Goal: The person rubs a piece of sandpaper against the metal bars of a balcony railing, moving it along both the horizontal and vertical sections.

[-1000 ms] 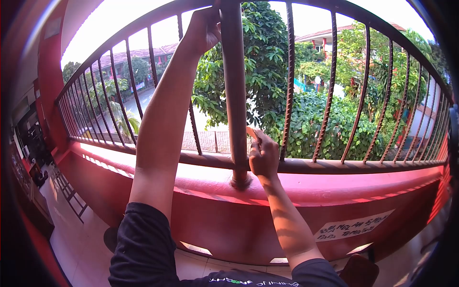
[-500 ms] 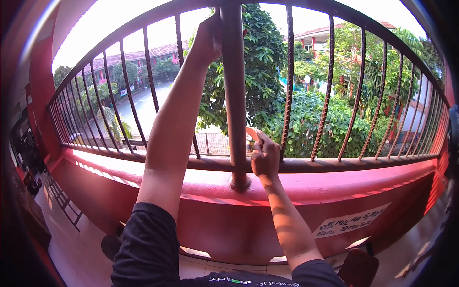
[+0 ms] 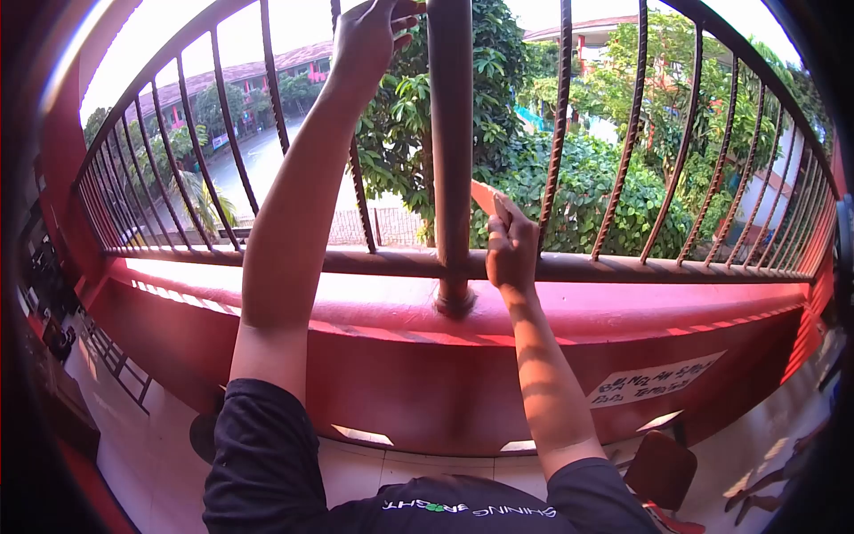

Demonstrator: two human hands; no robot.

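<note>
A thick brown metal post stands upright in the railing in front of me. My left hand is raised high just left of the post, its fingers apart and pointing toward it, with nothing seen in them. Lower down, right of the post and just above the bottom rail, my right hand is closed on a flat tan sheet. One pointed end of the sheet sticks out up and left, close to the post. The sheet's exact kind cannot be told.
Thin ribbed bars run along the curved railing on both sides. Below is a red ledge and wall with a white lettered sign. A brown chair back stands at lower right. Leafy trees and a courtyard lie beyond.
My left hand has come off the post to its left, and its fingers have opened. My right hand has moved slightly up and right with the sheet, which shows more now. The view has shifted.
</note>
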